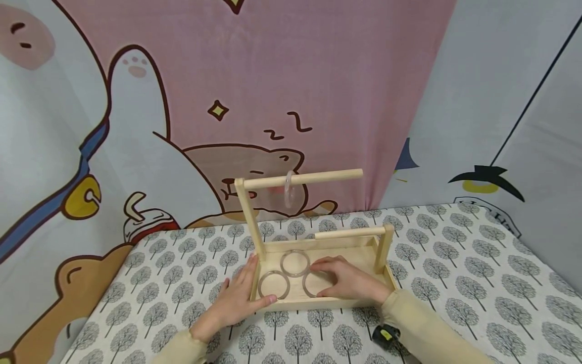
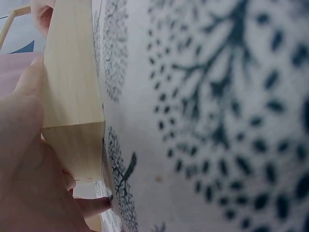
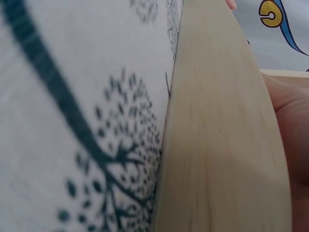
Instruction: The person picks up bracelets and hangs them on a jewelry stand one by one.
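In the head view a shallow wooden tray (image 1: 313, 305) carries two posts, each with a horizontal rod. One clear ring (image 1: 288, 189) hangs on the tall upper rod (image 1: 327, 176). Flat inside the tray lie a left ring (image 1: 274, 285), a back ring (image 1: 294, 263) and a right ring (image 1: 305, 285). My left hand (image 1: 238, 299) braces the tray's front left corner, fingers straight along the side and thumb on the front wall. Reaching over the front wall, my right hand (image 1: 347, 280) holds the right ring between thumb and fingers, covering its right part.
A lower rod (image 1: 350, 233) points left from the short right post (image 1: 384, 250). Under the tray spreads a tree-print tablecloth (image 1: 454, 283). Behind hangs a cartoon curtain (image 1: 318, 91). A black device (image 1: 385, 335) sits by the right sleeve.
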Demonstrator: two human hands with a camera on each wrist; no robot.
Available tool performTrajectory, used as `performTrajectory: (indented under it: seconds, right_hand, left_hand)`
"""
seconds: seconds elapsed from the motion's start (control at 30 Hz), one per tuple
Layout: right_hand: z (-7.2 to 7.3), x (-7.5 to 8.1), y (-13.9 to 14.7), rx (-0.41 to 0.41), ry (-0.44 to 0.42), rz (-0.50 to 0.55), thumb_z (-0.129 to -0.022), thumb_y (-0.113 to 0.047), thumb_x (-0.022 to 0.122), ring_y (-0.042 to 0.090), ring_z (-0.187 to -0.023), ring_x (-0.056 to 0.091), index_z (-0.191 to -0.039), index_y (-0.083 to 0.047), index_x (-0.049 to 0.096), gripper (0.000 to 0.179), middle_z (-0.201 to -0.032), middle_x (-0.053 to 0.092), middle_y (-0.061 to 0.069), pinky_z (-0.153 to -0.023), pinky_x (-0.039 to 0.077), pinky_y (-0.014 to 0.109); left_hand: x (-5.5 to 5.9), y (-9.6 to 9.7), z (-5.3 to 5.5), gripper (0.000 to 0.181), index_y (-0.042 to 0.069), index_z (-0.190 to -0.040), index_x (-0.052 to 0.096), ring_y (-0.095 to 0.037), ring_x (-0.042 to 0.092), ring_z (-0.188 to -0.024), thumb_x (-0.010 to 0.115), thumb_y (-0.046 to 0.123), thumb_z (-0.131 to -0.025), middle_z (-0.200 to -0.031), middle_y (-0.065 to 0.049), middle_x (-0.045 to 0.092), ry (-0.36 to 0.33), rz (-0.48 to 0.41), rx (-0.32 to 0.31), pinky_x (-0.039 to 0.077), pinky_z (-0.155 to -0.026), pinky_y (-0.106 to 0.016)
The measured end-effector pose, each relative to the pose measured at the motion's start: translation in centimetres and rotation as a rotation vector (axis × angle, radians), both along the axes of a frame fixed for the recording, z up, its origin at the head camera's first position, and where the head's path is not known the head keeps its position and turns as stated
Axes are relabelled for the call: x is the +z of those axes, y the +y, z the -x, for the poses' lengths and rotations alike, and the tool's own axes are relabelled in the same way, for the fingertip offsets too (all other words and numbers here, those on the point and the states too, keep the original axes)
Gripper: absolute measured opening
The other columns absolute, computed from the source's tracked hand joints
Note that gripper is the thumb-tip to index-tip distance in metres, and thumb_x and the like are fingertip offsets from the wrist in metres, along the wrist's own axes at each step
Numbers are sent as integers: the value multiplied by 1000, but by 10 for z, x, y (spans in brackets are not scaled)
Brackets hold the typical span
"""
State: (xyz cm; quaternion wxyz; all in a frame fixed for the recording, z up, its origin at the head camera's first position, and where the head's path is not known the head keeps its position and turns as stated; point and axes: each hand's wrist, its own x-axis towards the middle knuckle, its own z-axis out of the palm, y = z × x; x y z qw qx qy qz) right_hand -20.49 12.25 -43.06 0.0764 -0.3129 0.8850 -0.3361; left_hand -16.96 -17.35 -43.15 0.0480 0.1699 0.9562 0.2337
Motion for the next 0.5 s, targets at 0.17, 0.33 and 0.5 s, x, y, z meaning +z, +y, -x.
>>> performTrajectory:
  seconds: [0.17, 0.33, 0.5]
  right_hand:
    - [2, -1, -4, 16, -33, 32, -76, -25, 81, 37, -122, 44, -131, -4, 59, 63, -136, 53, 16, -103, 34, 58]
    - [4, -2, -4, 23, -35, 46, -76, -28, 81, 36, -120, 44, -131, -5, 60, 63, -136, 53, 16, -102, 35, 58]
    - [3, -3, -4, -8, -30, 54, -74, -32, 83, 36, -119, 45, -127, -9, 63, 61, -134, 55, 15, -101, 35, 57]
  left_hand:
    - [2, 1, 0, 98, 2, -154, 8, -38, 18, -142, 56, 58, -90, -159, -13, 7, 2, 3, -3, 11, -104, -72]
    - [1, 1, 1, 98, 0, -153, 10, -39, 19, -142, 57, 58, -90, -159, -16, 8, 11, 2, -12, 14, -103, -74]
    - [0, 1, 2, 99, -1, -153, 10, -39, 19, -141, 56, 60, -89, -159, -16, 8, 9, -2, -15, 14, -102, -74]
